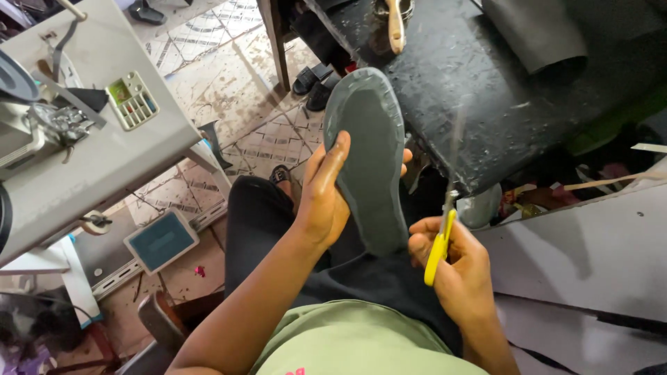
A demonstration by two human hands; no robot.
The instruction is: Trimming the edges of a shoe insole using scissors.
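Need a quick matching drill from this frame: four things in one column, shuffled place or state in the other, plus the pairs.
Things
1. shoe sole
2. scissors
3. brush
4. small tray

Places or states
A. lies on the pale sewing table, top left
B. held up in the left hand
C. yellow handles, gripped in the right hand
D. pale handle, rests at the far end of the dark workbench

Pairs: 1-B, 2-C, 3-D, 4-A
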